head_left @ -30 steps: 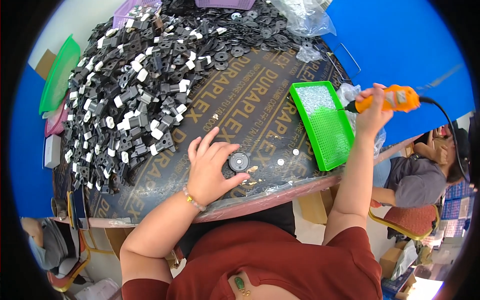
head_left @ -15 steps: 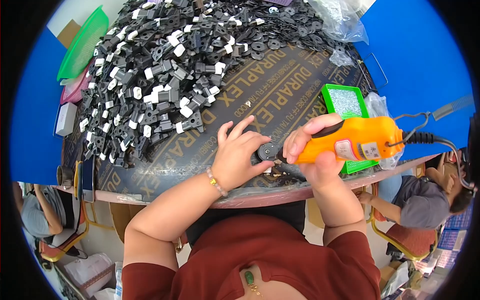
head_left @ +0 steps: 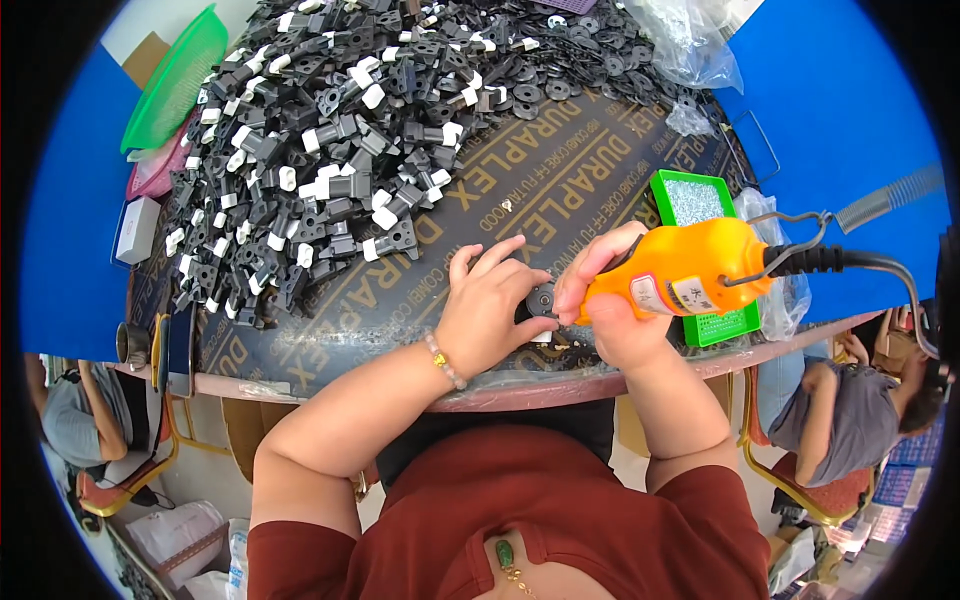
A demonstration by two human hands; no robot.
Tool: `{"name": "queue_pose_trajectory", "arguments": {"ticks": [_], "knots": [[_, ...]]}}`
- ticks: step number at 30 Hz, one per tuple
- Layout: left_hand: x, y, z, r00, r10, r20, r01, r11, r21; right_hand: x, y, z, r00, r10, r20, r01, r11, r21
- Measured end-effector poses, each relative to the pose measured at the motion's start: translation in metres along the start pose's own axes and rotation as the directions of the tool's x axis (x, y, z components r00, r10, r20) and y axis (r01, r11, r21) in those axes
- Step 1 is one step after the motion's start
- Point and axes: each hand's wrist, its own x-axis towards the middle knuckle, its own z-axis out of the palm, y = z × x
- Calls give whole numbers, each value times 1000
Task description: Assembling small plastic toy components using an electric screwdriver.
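An orange electric screwdriver [head_left: 700, 262] with a black cord lies in the grip of my right hand [head_left: 622, 310], its front end pointing left. The bit is hidden behind my fingers. My left hand [head_left: 487, 308] pinches a small round black plastic part [head_left: 541, 300] between thumb and forefinger at the table's near edge, other fingers spread. The screwdriver's front end is right beside this part; whether the bit touches it, I cannot tell. A green tray [head_left: 661, 204] with small silvery screws [head_left: 694, 200] sits just beyond the screwdriver.
A big heap of black plastic parts with white pieces [head_left: 330, 150] covers the far left of the table [head_left: 560, 190]. Black discs [head_left: 600, 55] pile up at the back, near clear plastic bags [head_left: 685, 45]. A green basket [head_left: 180, 75] stands far left. People sit at both sides.
My right hand has brought the screwdriver slightly left and tilted it, so its body looks shorter. My left hand keeps its pinch on the black part. The person at right has moved an arm.
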Motion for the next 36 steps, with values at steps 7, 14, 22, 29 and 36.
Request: {"name": "queue_pose_trajectory", "arguments": {"ticks": [7,14,22,29,36], "knots": [[-10,4,-19,997,-62,43,60,997,49,10,-14,-21,999,-26,27,20,984,179],[-112,-16,-174,780,-150,608,251,964,-84,-6,-73,-109,869,-314,-383,235,942,-241],[-201,-24,-236,526,-766,370,846,516,-134,-22,-119,-143,353,-931,91,-97,-133,-986],[-67,-30,-146,973,-230,-28,229,935,273,38,-76,-55,739,-602,304,357,-33,-933],[-4,-61,-84,951,-309,25,218,724,654,69,-53,-165,887,-433,-159,-113,130,-985]]}}
